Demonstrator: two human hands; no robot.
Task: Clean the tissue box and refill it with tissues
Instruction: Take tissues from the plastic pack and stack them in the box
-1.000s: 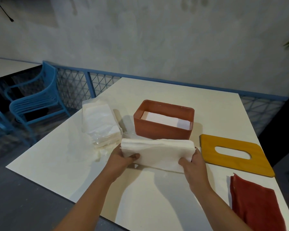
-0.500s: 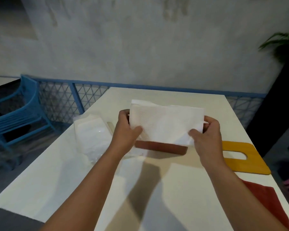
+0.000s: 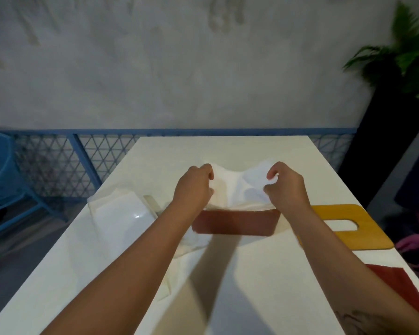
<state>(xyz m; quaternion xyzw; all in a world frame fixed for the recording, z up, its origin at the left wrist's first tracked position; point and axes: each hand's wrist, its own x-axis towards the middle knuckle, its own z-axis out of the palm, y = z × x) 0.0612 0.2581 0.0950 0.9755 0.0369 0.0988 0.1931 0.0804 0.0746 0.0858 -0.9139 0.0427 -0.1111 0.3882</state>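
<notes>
The terracotta tissue box [image 3: 235, 223] stands open in the middle of the white table [image 3: 240, 286]. A stack of white tissues [image 3: 237, 192] bulges out of its top, sagging in the middle. My left hand [image 3: 194, 189] grips the stack's left end and my right hand [image 3: 286, 187] grips its right end, fingers curled over the tissues. The box's inside is hidden by the tissues and my hands. Its yellow wooden lid [image 3: 344, 226] with an oval slot lies flat to the right of the box.
A plastic pack of spare tissues [image 3: 121, 218] lies left of the box. A dark red cloth [image 3: 402, 291] lies at the table's right near edge. Blue mesh railing [image 3: 58, 163] and a blue chair [image 3: 0, 180] stand to the left, a potted plant [image 3: 402, 59] at the right.
Both hands lifted the tissue stack from the table in front of the box, carried it over the box, and lowered it into the opening, where it now bends.
</notes>
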